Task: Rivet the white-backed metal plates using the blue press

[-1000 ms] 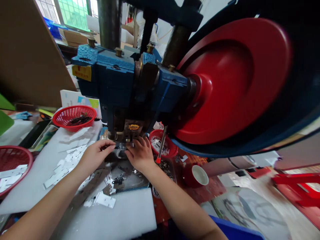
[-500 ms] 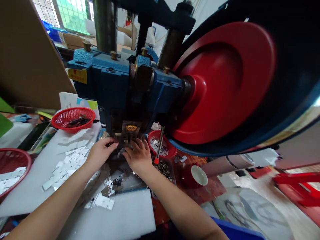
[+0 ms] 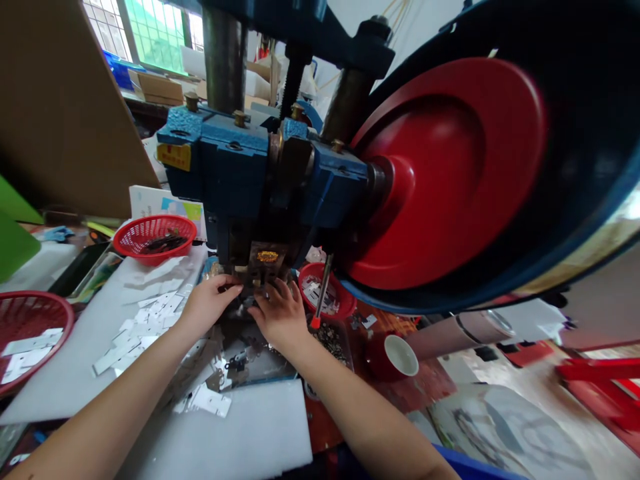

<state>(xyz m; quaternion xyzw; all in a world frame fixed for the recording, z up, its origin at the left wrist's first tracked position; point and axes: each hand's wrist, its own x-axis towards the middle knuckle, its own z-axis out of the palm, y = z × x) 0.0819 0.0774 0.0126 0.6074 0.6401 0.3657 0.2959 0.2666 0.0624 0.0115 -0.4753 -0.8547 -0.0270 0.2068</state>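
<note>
- Blue press (image 3: 240, 173) w/ red flywheel (image 3: 450, 173).
- L hand (image 3: 207, 303) — fingertips at die (image 3: 253, 285); grip can't be told.
- R hand (image 3: 280, 313) — fingers spread beside it.

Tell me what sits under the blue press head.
Under the press head, fingertips of the left hand and right hand reach in, just below a brass-coloured plate. Any piece between them is covered by the fingers and shadow.
</note>
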